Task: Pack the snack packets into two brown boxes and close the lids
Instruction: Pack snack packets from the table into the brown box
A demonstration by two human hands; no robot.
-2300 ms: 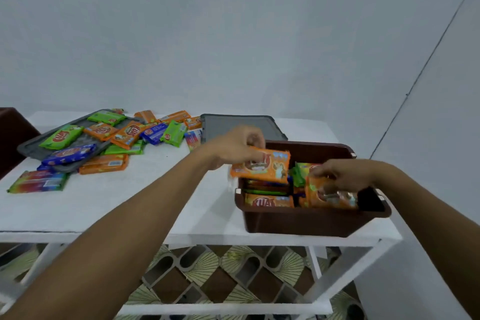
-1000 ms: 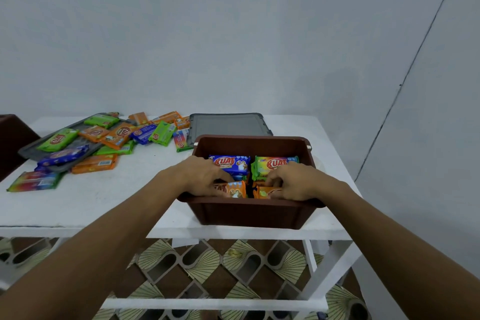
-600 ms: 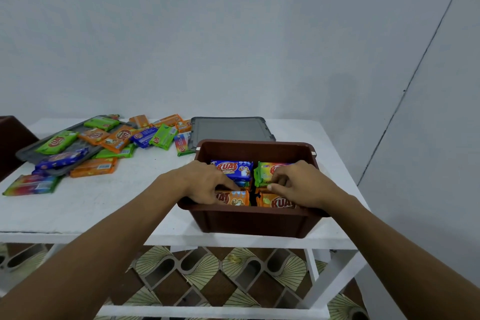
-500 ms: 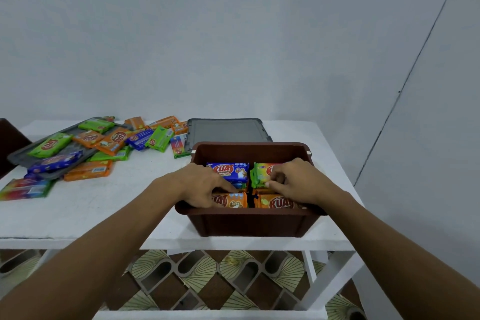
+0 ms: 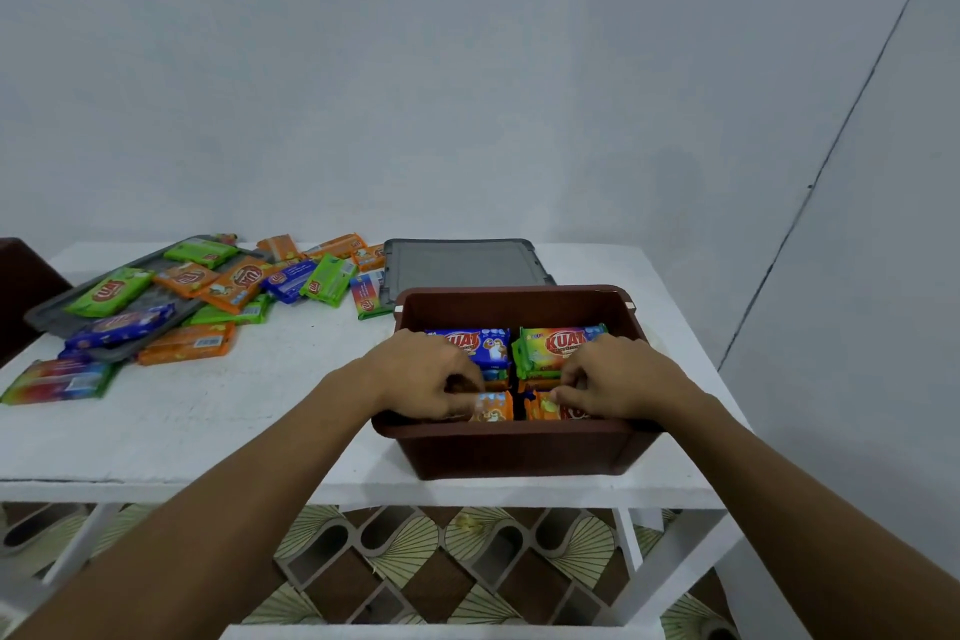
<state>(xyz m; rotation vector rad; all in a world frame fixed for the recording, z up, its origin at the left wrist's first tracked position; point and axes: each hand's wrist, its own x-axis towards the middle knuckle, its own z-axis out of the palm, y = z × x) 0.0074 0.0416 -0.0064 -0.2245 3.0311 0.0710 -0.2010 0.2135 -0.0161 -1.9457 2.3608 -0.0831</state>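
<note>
Brown box [image 5: 519,450] sat at near right edge of white worktop [image 5: 218,411], lid off. Inside box: blue packet [image 5: 475,340] and green packet [image 5: 558,343] at far side, orange packets [image 5: 493,405] at near wall. Left hand [image 5: 426,377] and right hand [image 5: 618,377] both inside box, fingers curled onto orange packets; whether each grip was closed on packet, cannot tell. Grey lid [image 5: 462,265] lay flat just behind box. Loose packets [image 5: 234,281] well left of box, some on second grey lid [image 5: 150,299]. Pale wall behind box; patterned floor [image 5: 415,561] below it.

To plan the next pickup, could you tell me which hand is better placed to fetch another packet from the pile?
Left. The left hand is nearer the loose packets; the right hand would cross over the brown box.
</note>
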